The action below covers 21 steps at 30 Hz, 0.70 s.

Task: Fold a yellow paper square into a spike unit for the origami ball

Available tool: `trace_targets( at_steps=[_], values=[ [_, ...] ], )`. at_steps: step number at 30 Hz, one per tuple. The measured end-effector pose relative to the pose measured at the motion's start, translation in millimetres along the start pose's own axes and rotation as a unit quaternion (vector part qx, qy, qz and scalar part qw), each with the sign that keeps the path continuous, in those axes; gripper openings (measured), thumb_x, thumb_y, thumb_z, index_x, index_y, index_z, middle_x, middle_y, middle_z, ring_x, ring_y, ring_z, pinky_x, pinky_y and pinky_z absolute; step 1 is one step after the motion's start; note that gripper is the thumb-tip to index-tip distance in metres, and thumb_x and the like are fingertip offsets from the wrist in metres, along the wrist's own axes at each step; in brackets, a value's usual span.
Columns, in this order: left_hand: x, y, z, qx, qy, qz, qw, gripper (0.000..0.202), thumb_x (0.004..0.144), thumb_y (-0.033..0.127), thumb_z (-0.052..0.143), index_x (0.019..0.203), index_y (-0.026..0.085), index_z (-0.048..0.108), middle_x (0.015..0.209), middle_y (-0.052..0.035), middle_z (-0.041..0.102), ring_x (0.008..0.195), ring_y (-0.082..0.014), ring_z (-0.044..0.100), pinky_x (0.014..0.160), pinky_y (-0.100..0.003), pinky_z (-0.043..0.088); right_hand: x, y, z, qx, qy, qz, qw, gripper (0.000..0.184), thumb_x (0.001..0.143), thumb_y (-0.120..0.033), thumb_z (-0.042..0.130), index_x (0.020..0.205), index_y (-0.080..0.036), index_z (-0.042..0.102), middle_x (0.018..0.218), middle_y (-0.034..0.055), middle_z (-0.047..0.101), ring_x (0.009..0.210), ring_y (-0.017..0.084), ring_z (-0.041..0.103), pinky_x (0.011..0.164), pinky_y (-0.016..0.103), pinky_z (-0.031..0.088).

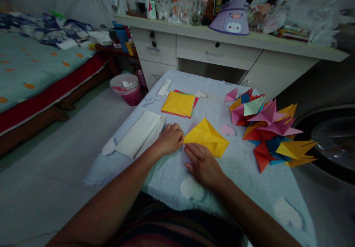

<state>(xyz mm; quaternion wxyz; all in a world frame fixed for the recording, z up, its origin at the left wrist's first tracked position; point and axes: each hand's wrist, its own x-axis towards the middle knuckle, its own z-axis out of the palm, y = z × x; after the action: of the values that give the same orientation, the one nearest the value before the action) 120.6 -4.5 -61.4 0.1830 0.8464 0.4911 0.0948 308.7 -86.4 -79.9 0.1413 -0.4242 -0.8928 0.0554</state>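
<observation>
A yellow sheet of origami paper (206,136), creased and partly folded, lies on the cloth-covered table before me. At its left corner my left hand (171,138) is closed, its curled fingers touching the paper's tip; what they pinch is mostly hidden. My right hand (202,162) rests on the paper's lower left edge with its fingers stretched out flat. Behind the hands sits a stack of square coloured paper (179,104), yellow on top. To the right stands a cluster of folded paper shapes (270,128) in pink, red, blue, orange and pale green.
A folded white packet (141,132) lies left of my hands, and a small white stick-like object (164,88) lies farther back. Beyond the table stands a white desk (194,36) crowded with jars and bags. A bin (129,88) and a bed (41,66) are at left.
</observation>
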Motion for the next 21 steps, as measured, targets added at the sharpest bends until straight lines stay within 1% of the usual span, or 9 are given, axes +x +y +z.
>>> trace_targets(
  at_steps=[2,8,12,14,16,18,19,21],
  values=[
    [0,0,-0.3,-0.007,0.001,0.002,1.000,0.012,0.079,0.013,0.055,0.081,0.020,0.064,0.098,-0.0041,0.056,0.096,-0.0206,0.049,0.090,-0.035,0.040,2,0,-1,0.013,-0.013,0.013,1.000,0.048,0.092,-0.033,0.054,0.134,-0.010,0.054,0.136,0.0152,0.056,0.123,0.027,0.050,0.107,0.043,0.039],
    [0,0,-5.5,-0.036,-0.010,0.010,0.999,0.016,0.077,0.006,0.050,0.081,0.019,0.061,0.096,-0.0043,0.056,0.099,-0.0202,0.051,0.093,-0.036,0.038,3,1,-3,0.027,-0.024,0.023,0.999,0.049,0.093,-0.035,0.053,0.135,-0.011,0.053,0.140,0.0137,0.054,0.126,0.028,0.048,0.109,0.045,0.038],
    [-3,-2,-7.5,-0.052,-0.005,0.009,0.999,0.030,0.071,-0.001,0.045,0.087,0.019,0.060,0.098,-0.0041,0.057,0.101,-0.0199,0.051,0.094,-0.036,0.040,2,1,-4,0.032,-0.031,0.028,0.999,0.050,0.092,-0.035,0.054,0.136,-0.013,0.052,0.140,0.0135,0.053,0.127,0.028,0.047,0.109,0.046,0.037],
    [-6,-4,-7.8,-0.068,0.003,0.011,0.998,0.036,0.068,-0.003,0.044,0.092,0.019,0.059,0.100,-0.0045,0.058,0.103,-0.0203,0.051,0.095,-0.037,0.041,3,1,-4,0.037,-0.032,0.030,0.998,0.049,0.092,-0.036,0.054,0.136,-0.013,0.052,0.140,0.0131,0.054,0.126,0.028,0.047,0.108,0.046,0.038],
    [-11,-4,-8.1,-0.089,0.028,0.014,0.996,0.038,0.069,-0.003,0.043,0.096,0.019,0.059,0.102,-0.0050,0.059,0.104,-0.0203,0.052,0.096,-0.038,0.042,3,0,-5,0.043,-0.034,0.030,0.998,0.049,0.092,-0.035,0.054,0.136,-0.014,0.053,0.140,0.0129,0.054,0.126,0.027,0.047,0.107,0.046,0.038],
    [-17,-1,-8.3,-0.106,0.072,0.021,0.992,0.038,0.073,-0.002,0.041,0.101,0.018,0.058,0.104,-0.0058,0.059,0.106,-0.0198,0.053,0.097,-0.037,0.044,4,0,-6,0.047,-0.037,0.031,0.998,0.049,0.092,-0.035,0.054,0.136,-0.013,0.053,0.140,0.0128,0.053,0.126,0.028,0.047,0.107,0.046,0.038],
    [-21,1,-8.3,-0.107,0.096,0.026,0.989,0.037,0.076,-0.002,0.040,0.103,0.017,0.058,0.104,-0.0063,0.059,0.106,-0.0196,0.053,0.096,-0.036,0.044,4,0,-6,0.049,-0.037,0.031,0.998,0.049,0.092,-0.035,0.055,0.136,-0.013,0.053,0.140,0.0129,0.053,0.126,0.028,0.047,0.107,0.046,0.038],
    [-29,6,-7.2,-0.081,0.124,0.039,0.988,0.035,0.082,0.000,0.039,0.106,0.017,0.059,0.105,-0.0075,0.058,0.106,-0.0203,0.053,0.096,-0.037,0.045,4,-1,-7,0.051,-0.035,0.032,0.998,0.050,0.091,-0.034,0.055,0.136,-0.013,0.052,0.140,0.0126,0.054,0.126,0.028,0.046,0.108,0.046,0.037]
  ],
)
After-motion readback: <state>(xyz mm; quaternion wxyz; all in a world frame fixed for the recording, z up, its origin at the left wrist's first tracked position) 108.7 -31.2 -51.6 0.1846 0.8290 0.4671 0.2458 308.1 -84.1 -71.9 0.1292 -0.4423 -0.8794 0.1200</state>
